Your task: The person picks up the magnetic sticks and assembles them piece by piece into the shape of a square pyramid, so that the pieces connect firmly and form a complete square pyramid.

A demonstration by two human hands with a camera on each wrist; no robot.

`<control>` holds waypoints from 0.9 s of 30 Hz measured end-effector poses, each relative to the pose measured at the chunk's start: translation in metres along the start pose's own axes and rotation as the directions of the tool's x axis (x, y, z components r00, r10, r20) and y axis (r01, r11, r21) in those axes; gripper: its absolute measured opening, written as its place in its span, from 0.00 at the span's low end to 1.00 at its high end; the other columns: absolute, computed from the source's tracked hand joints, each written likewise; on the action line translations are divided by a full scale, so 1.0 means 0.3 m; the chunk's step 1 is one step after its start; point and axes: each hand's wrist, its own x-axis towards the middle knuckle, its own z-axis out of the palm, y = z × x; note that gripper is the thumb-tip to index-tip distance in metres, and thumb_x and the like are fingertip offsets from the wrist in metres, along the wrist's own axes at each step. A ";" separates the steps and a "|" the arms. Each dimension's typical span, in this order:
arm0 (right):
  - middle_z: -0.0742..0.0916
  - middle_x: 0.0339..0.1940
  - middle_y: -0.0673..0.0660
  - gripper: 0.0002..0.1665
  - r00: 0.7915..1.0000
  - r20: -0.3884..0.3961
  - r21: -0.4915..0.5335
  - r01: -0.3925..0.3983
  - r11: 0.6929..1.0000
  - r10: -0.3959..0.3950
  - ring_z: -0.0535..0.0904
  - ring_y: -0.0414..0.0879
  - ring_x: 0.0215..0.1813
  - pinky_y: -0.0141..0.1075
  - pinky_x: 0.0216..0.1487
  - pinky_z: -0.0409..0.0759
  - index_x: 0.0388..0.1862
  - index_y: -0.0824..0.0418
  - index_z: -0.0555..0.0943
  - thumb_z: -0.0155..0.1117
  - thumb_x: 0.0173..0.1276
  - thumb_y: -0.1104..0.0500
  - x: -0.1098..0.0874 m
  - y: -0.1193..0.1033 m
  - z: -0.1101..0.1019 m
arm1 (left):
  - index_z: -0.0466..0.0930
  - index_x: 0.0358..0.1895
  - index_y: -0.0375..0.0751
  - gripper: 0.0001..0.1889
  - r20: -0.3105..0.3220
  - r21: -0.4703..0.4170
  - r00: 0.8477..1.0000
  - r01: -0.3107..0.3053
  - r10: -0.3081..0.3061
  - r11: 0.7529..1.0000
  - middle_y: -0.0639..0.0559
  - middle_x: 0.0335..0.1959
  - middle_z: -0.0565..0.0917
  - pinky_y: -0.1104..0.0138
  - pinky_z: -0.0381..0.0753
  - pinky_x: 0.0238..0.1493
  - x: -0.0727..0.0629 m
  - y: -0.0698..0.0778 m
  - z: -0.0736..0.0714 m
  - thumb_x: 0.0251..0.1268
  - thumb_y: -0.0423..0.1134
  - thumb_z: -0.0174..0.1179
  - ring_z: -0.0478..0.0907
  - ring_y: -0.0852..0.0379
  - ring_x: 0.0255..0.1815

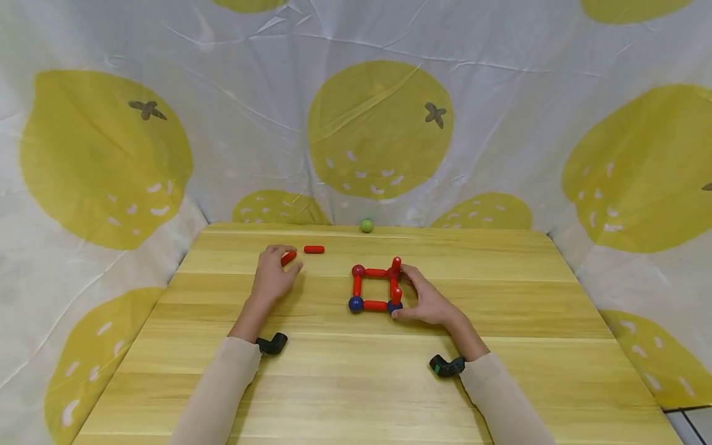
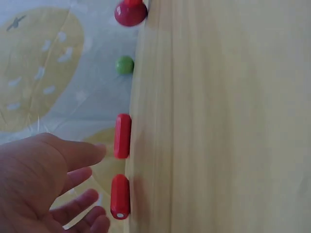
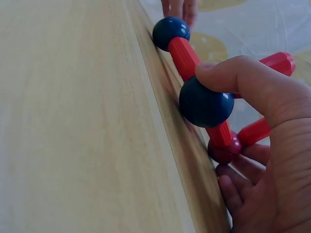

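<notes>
A square of red magnetic rods (image 1: 375,305) joined by balls lies on the table, with blue balls (image 1: 356,304) at the near corners and dark red balls (image 1: 358,271) at the far ones. Two more rods (image 1: 397,264) stand up from its right-hand corners. My right hand (image 1: 431,303) grips that right side, thumb on the near blue ball (image 3: 206,102) and fingers at the dark red ball (image 3: 224,148). To the left, my left hand (image 1: 272,275) reaches over a loose red rod (image 1: 288,258), thumb and fingers spread around it. In the left wrist view those fingers look relaxed beside the rod (image 2: 120,196).
Another loose red rod (image 1: 314,250) lies just right of the left hand's fingers. A small green ball (image 1: 366,225) sits at the table's far edge. Behind the wooden table (image 1: 356,383) hangs a lemon-print cloth (image 1: 500,123).
</notes>
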 end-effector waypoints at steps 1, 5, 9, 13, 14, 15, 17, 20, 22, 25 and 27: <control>0.66 0.79 0.60 0.67 1.000 0.000 0.006 0.009 1.000 -0.009 0.64 0.59 0.79 0.57 0.81 0.59 0.83 0.59 0.54 0.85 0.52 0.54 0.001 0.003 0.000 | 0.78 0.66 0.37 0.23 0.007 0.011 1.000 0.006 -0.006 1.000 0.32 0.68 0.72 0.38 0.70 0.69 0.008 -0.007 -0.005 0.71 0.41 0.66 0.66 0.30 0.70; 0.64 0.79 0.60 0.66 1.000 -0.001 0.009 0.028 1.000 -0.028 0.64 0.59 0.78 0.57 0.80 0.60 0.83 0.61 0.54 0.85 0.52 0.55 0.002 0.013 -0.003 | 0.79 0.63 0.34 0.22 0.034 0.046 0.999 -0.007 0.006 0.999 0.31 0.61 0.79 0.41 0.77 0.62 0.031 -0.026 -0.014 0.70 0.39 0.66 0.75 0.32 0.62; 0.65 0.80 0.58 0.67 1.000 0.003 -0.007 0.008 1.000 -0.008 0.65 0.56 0.78 0.54 0.81 0.61 0.83 0.60 0.54 0.85 0.52 0.54 0.001 0.015 -0.004 | 0.81 0.60 0.32 0.19 0.037 0.043 0.999 -0.009 0.008 0.999 0.35 0.50 0.86 0.48 0.82 0.53 0.039 -0.039 -0.010 0.70 0.36 0.66 0.82 0.40 0.50; 0.66 0.79 0.57 0.68 1.000 0.006 -0.024 -0.007 1.000 0.007 0.65 0.54 0.79 0.53 0.81 0.61 0.83 0.59 0.54 0.86 0.51 0.49 0.001 0.014 -0.001 | 0.79 0.64 0.34 0.20 0.051 -0.022 0.999 -0.002 0.003 1.000 0.37 0.51 0.85 0.50 0.85 0.52 0.029 -0.049 -0.003 0.72 0.36 0.64 0.84 0.42 0.49; 0.66 0.79 0.57 0.68 1.000 0.005 -0.026 -0.006 1.000 0.006 0.65 0.55 0.79 0.53 0.81 0.62 0.83 0.59 0.54 0.86 0.51 0.48 0.002 0.014 0.000 | 0.79 0.65 0.35 0.21 0.061 -0.053 0.998 -0.004 0.007 0.999 0.37 0.52 0.85 0.50 0.85 0.53 0.024 -0.049 -0.002 0.73 0.36 0.64 0.84 0.42 0.51; 0.66 0.79 0.56 0.68 1.000 0.004 -0.030 -0.008 1.000 0.008 0.65 0.54 0.79 0.53 0.81 0.62 0.83 0.59 0.54 0.86 0.51 0.47 0.003 0.014 0.001 | 0.78 0.66 0.36 0.21 0.076 -0.091 0.997 -0.004 0.011 0.996 0.37 0.54 0.85 0.51 0.85 0.54 0.016 -0.047 -0.001 0.74 0.37 0.64 0.85 0.42 0.52; 0.66 0.79 0.55 0.69 1.000 0.002 -0.037 -0.012 0.999 0.012 0.64 0.53 0.79 0.52 0.81 0.62 0.83 0.58 0.54 0.86 0.51 0.45 0.005 0.014 0.002 | 0.78 0.67 0.38 0.21 0.120 -0.189 0.992 -0.001 0.024 0.982 0.38 0.55 0.84 0.52 0.86 0.56 -0.001 -0.035 0.002 0.74 0.37 0.64 0.84 0.41 0.55; 0.67 0.79 0.55 0.68 1.000 -0.004 -0.043 -0.002 0.999 0.002 0.65 0.53 0.79 0.53 0.81 0.62 0.83 0.59 0.55 0.86 0.51 0.45 0.009 0.014 0.001 | 0.78 0.65 0.37 0.20 0.209 -0.339 0.973 -0.024 0.100 0.941 0.39 0.57 0.84 0.56 0.85 0.59 -0.028 -0.003 0.017 0.73 0.36 0.65 0.83 0.41 0.59; 0.67 0.78 0.55 0.68 1.000 -0.008 -0.044 0.000 0.999 0.000 0.65 0.53 0.79 0.52 0.81 0.62 0.82 0.58 0.55 0.86 0.51 0.46 0.011 0.013 0.000 | 0.79 0.63 0.37 0.19 0.275 -0.417 0.948 -0.034 0.162 0.908 0.40 0.57 0.84 0.60 0.84 0.60 -0.042 0.024 0.037 0.72 0.36 0.66 0.83 0.43 0.60; 0.68 0.78 0.55 0.67 1.000 -0.008 -0.036 -0.003 0.999 0.003 0.65 0.53 0.79 0.53 0.81 0.61 0.82 0.58 0.56 0.86 0.51 0.47 0.012 0.012 -0.001 | 0.80 0.62 0.37 0.19 0.351 -0.488 0.901 -0.057 0.256 0.871 0.43 0.56 0.85 0.66 0.83 0.61 -0.058 0.067 0.071 0.72 0.37 0.66 0.83 0.47 0.59; 0.68 0.78 0.55 0.67 1.000 -0.005 -0.029 -0.009 1.000 0.008 0.65 0.53 0.79 0.53 0.81 0.61 0.82 0.57 0.56 0.86 0.51 0.47 0.012 0.012 0.001 | 0.81 0.62 0.39 0.18 0.377 -0.504 0.877 -0.076 0.298 0.860 0.45 0.56 0.86 0.68 0.83 0.60 -0.068 0.093 0.091 0.72 0.37 0.66 0.83 0.50 0.58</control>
